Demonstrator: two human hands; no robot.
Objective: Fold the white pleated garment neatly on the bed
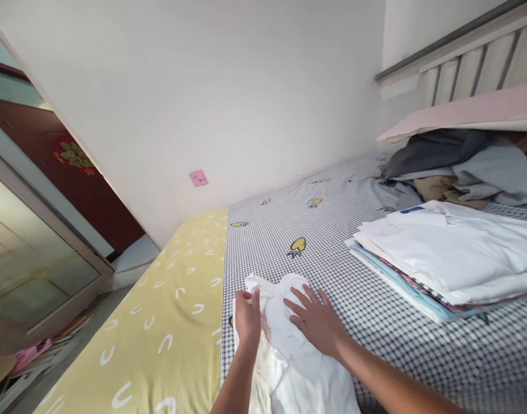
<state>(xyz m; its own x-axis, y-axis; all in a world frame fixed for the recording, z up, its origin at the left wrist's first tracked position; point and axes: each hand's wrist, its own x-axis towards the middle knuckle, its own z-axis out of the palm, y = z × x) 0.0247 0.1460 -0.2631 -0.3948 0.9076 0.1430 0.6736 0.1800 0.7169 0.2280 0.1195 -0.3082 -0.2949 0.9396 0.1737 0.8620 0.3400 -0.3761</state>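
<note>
Head view, left hand (247, 318) pinching white garment (298, 368), right hand (318, 323) splayed, pink note (198, 177) illegible

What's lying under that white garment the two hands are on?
Under the white garment lies the checked bed sheet, showing all around it. The left hand grips its edge; the right hand presses flat on top. Whatever the sheet carries directly beneath is covered.

The white garment (291, 368) runs off the bottom edge — the pink note (198, 177) unreadable.
</note>
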